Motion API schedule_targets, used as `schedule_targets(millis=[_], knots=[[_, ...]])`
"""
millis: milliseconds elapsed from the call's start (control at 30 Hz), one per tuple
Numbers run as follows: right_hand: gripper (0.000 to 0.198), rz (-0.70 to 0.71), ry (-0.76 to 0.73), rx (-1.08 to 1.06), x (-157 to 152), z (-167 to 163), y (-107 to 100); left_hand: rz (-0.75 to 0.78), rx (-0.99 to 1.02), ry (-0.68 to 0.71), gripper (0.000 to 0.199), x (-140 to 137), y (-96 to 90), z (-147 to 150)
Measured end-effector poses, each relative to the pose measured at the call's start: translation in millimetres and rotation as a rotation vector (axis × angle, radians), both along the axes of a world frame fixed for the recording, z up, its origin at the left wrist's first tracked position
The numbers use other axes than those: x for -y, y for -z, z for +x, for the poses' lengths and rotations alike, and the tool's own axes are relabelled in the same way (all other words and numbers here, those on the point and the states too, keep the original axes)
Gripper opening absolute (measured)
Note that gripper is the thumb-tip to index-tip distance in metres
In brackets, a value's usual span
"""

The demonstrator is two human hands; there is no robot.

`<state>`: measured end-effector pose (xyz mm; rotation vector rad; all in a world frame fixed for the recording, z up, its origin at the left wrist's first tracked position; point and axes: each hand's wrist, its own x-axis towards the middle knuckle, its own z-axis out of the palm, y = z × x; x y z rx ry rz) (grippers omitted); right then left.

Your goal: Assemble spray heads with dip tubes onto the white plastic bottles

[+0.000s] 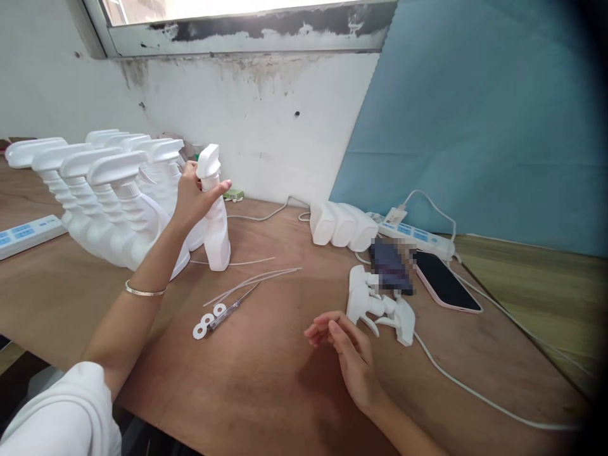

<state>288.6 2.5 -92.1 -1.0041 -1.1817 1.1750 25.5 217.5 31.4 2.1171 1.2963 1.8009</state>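
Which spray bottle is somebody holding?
The rightmost spray-topped bottle: the left hand is around its neck, while the other spray-topped bottles stand ungrasped to its left.

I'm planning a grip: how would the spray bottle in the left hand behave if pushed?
The spray bottle would probably tip, being tall and narrow. It seems light, since the left hand alone holds it by the neck.

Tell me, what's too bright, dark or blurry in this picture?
Head view: the window glares nearly white; head view: a soft shadow falls on the table beside the right hand; head view: blocky squares hide part of the dark flat thing, and the upper right corner is black.
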Motion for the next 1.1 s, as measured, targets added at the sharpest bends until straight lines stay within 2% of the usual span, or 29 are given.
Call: schedule_targets(millis=[133, 400, 733, 833, 933, 1000, 1033, 1100], knots=[[0.023, -0.004, 0.003, 0.006, 0, 1, 2, 0.022, 0.038, -0.046, 0.024, -1, -3.1, -5], [0.024, -0.007, 0.009, 0.019, 0, 1, 4, 0.041, 0.099, -0.001, 0.049, -6, -0.5, -10], [0.024, 0.013, 0.012, 0.078, 0, 0, 2, 0.025, 0.007, -0.066, 0.063, 3, -9.3, -17], [0.02, 0.132, 0.067, 0.293, 1, 3, 0, 0.048, -0.033, -0.083, 0.069, 4, -10.8, -19], [0.011, 0.496, 0.178, 0.689, -3, 13, -2, 0.112, -0.1, -0.117, 0.069, 3, -10.5, -20], [0.014, 0.697, 0.309, 0.966, -7, 20, -4, 0.153, -0.134, -0.129, 0.065, 1, -9.6, -21], [0.017, 0.727, 0.394, 1.101, -9, 23, -5, 0.158, -0.137, -0.128, 0.064, 0, -9.0, -21], [0.024, 0.661, 0.578, 1.339, -13, 27, -7, 0.148, -0.12, -0.108, 0.062, -1, -7.7, -21]])
